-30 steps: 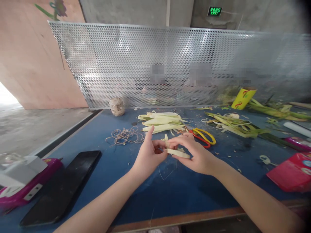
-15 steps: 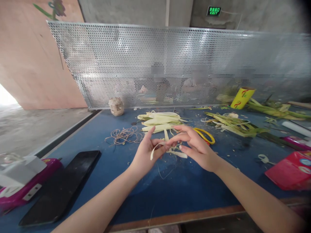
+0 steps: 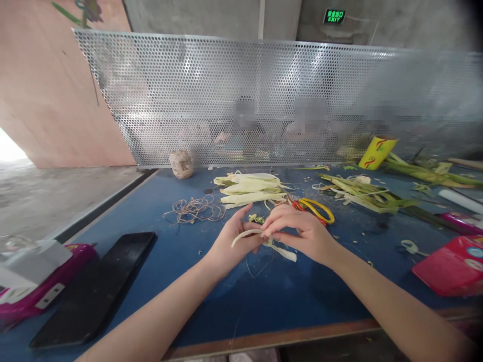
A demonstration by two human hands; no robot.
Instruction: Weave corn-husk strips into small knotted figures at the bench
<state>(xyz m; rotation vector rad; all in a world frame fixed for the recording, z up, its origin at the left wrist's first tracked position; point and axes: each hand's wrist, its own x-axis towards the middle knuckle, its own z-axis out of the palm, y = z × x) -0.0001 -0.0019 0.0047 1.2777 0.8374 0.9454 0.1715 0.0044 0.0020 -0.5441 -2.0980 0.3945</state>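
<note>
Over the blue table, my left hand [image 3: 236, 239] and my right hand [image 3: 298, 226] meet at the fingertips around a pale corn husk strip [image 3: 244, 235]. The left thumb points up while the other left fingers pinch the strip, one end of which curves out over that hand. My right fingers close on it from the other side. A second pale strip end [image 3: 285, 253] hangs below the hands. Just beyond lies a stack of pale green corn husks [image 3: 252, 188]. Yellow-handled scissors [image 3: 317, 208] with red parts lie behind my right hand, which partly hides them.
A tangle of thin brown string [image 3: 194, 209] and a ball of twine [image 3: 181, 164] are to the left. A black phone [image 3: 94, 289] lies nearer. More husks [image 3: 366, 193], a yellow roll [image 3: 377, 152] and a red box [image 3: 453, 264] sit right. A perforated metal screen [image 3: 226, 100] stands behind.
My right hand has moved slightly down and left, its fingers closing in on the strip. The strip piece that stood up between the hands no longer shows there.
</note>
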